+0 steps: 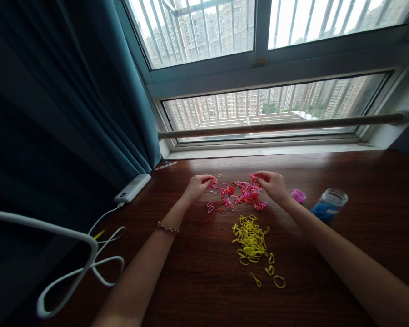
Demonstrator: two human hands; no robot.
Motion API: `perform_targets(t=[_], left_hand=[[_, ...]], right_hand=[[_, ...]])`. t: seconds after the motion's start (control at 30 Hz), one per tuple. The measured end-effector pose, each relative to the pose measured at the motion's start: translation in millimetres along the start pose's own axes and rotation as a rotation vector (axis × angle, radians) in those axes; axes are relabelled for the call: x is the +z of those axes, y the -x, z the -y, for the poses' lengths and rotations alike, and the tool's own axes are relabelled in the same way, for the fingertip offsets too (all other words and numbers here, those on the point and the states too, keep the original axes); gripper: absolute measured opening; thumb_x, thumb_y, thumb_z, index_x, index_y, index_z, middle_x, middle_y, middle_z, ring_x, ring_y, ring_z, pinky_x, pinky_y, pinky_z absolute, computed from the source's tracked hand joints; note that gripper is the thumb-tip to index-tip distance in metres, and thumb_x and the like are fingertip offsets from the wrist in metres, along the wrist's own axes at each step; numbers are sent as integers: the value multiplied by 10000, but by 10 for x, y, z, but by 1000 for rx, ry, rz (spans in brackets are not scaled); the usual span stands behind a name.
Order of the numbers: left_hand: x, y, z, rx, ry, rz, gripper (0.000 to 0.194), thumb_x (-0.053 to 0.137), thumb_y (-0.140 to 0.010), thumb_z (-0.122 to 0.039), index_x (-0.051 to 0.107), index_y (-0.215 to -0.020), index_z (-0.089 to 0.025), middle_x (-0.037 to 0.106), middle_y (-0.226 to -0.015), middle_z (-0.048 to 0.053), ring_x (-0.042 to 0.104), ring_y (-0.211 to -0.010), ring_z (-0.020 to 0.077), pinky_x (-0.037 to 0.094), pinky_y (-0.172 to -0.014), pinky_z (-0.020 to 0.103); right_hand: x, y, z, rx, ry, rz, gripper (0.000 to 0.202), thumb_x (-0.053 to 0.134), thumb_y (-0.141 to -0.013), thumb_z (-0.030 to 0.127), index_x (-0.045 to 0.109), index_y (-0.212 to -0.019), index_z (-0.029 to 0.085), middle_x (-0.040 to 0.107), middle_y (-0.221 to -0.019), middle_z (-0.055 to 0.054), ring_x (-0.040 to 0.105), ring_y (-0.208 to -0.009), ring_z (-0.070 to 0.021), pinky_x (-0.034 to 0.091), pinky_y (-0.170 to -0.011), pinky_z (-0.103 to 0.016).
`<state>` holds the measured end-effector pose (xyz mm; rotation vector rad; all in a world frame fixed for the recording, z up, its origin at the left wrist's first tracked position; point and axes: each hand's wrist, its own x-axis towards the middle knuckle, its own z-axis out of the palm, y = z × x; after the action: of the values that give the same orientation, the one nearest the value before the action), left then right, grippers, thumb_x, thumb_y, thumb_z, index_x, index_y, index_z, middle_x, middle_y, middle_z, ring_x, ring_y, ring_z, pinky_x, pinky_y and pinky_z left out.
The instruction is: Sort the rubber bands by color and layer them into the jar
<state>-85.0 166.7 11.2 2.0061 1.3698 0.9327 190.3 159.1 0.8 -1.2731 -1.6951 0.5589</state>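
Observation:
Pink and red rubber bands (248, 194) lie in a loose, spread-out pile on the dark wooden table. At the pile's left edge my left hand (198, 187) pinches a few pink bands between thumb and fingers. My right hand (271, 185) is closed in a pinch on pink bands at the upper right of the same pile. Nearer to me is a heap of yellow rubber bands (251, 240), with several single yellow ones lying apart in front of it. A beaded bracelet (168, 228) circles my left wrist.
Right of my right hand stand a small pink cup-like piece (298, 195) and a clear jar (330, 204) with blue contents, partly behind my forearm. A white power bank (132, 188) with a white cable (105, 261) is at left, beside a blue curtain (122, 91). A rail (279, 127) crosses the window.

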Motion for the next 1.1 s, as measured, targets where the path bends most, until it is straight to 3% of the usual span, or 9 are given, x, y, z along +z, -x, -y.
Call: perform_targets(t=[0.2, 0.37, 0.43, 0.53, 0.63, 0.8, 0.93, 1.03, 1.1], left_hand=[[-101, -31, -107, 15, -13, 153, 418, 473, -783, -217, 490, -1192, -132, 671, -970, 94, 638, -808, 168, 494, -735, 293], [-177, -222, -80, 40, -28, 218, 384, 500, -755, -174, 518, -1136, -127, 653, -1013, 102, 630, -864, 174, 488, -792, 321], [-126, -334, -21, 30, -73, 165, 322, 499, -765, -190, 560, -1073, -119, 648, -1022, 107, 613, -921, 189, 477, -830, 326], [78, -480, 133, 20, -178, -42, 311, 484, -790, -221, 566, -1074, -124, 582, -1149, 119, 500, -1121, 222, 372, -976, 361], [335, -549, 313, 12, -181, -49, 328, 479, -793, -220, 555, -1090, -105, 540, -1201, 142, 425, -1195, 246, 300, -1027, 410], [548, -505, 449, 78, -114, 62, 250, 473, -793, -206, 626, -973, -126, 575, -1166, 110, 497, -1123, 209, 347, -1002, 375], [484, -393, 306, 109, 5, 219, 281, 442, -819, -218, 625, -1017, -140, 643, -1053, 83, 590, -976, 175, 442, -904, 327], [355, -324, 111, 95, 199, 432, 290, 497, -796, -236, 619, -1040, -138, 647, -1044, 89, 590, -974, 184, 445, -892, 326], [235, -309, 9, 76, 258, 486, 308, 540, -770, -249, 612, -1047, -136, 634, -1067, 97, 577, -996, 187, 434, -901, 332]], right_hand=[[-33, -19, 101, -99, 39, 91, 194, 543, -752, 200, 696, -869, 180, 699, -787, -36, 641, -696, -165, 494, -637, -248], [41, -100, 149, -89, 43, 201, 161, 612, -686, 165, 703, -818, 176, 689, -732, -28, 632, -657, -160, 500, -612, -247], [86, -136, 144, -69, 40, 335, 203, 629, -652, 128, 704, -834, 178, 686, -706, -23, 633, -647, -160, 501, -598, -240], [142, -177, 79, -59, 65, 464, 261, 634, -626, 85, 704, -853, 193, 694, -759, -21, 639, -682, -165, 506, -632, -243], [174, -200, -77, -34, 127, 392, 242, 579, -691, 91, 696, -874, 199, 694, -828, -22, 640, -763, -168, 504, -709, -254], [281, -143, -356, -52, 317, 181, 300, 448, -824, 150, 607, -1077, 162, 582, -1152, -84, 499, -1105, -193, 363, -966, -340], [442, -14, -355, -91, 321, 246, 319, 490, -819, 207, 587, -1116, 139, 518, -1229, -123, 421, -1181, -234, 295, -1013, -390], [468, 23, -225, -176, 148, 385, 290, 440, -844, 193, 610, -1079, 196, 577, -1165, -65, 492, -1112, -195, 352, -977, -359], [389, -15, -131, -162, 24, 411, 269, 442, -836, 176, 642, -1012, 214, 629, -1078, -38, 547, -1037, -186, 404, -928, -346]])
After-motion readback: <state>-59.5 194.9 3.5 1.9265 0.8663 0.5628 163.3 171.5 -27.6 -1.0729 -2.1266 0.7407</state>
